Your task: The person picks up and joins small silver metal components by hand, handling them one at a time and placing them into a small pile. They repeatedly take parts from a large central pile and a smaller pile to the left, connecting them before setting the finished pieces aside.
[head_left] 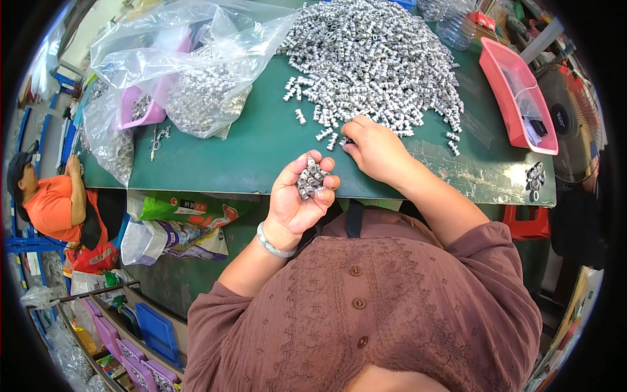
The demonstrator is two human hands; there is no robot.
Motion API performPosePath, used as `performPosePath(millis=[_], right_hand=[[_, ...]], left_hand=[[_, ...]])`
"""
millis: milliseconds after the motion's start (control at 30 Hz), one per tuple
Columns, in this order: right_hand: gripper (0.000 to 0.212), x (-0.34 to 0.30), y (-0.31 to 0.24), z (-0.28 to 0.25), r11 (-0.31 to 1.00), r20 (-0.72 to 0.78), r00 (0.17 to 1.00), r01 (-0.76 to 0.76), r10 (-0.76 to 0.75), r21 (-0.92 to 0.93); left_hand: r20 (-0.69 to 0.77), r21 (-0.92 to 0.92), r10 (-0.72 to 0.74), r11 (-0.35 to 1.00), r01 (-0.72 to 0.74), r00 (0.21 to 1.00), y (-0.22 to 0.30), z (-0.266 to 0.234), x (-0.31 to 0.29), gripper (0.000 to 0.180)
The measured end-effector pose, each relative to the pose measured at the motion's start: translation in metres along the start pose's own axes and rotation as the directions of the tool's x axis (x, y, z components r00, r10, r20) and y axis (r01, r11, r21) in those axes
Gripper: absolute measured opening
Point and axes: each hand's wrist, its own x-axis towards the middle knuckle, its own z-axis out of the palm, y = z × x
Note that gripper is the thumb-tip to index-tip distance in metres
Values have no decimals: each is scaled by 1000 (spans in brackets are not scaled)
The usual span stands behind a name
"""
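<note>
Left hand (292,201) curled round small metal bits (312,180), right hand (380,151) with fingers bent in, cannot tell if they pinch one, big pile (385,72) just past right hand, green table (215,163) below, pink tray (500,108) to its right

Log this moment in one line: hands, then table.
left hand: cupping metal parts | right hand: at near edge of pile | green table: clear bag left, pink basket right

I see a big green tabletop (215,171). A round fan (563,119) stands to its right, a red stool (528,225) sits by its right end, and blue bars (29,244) are to its left.
</note>
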Motion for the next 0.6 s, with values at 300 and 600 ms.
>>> performPosePath(millis=[300,600], right_hand=[[18,-7,1,-5,997,33,999,14,-12,-75],[15,-9,2,-1,990,-39,995,89,-94,-111]], left_hand=[[-34,-91,-15,996,12,999,-2,5,2,19],[-63,-126,10,992,-18,998,-1,10,5,21]])
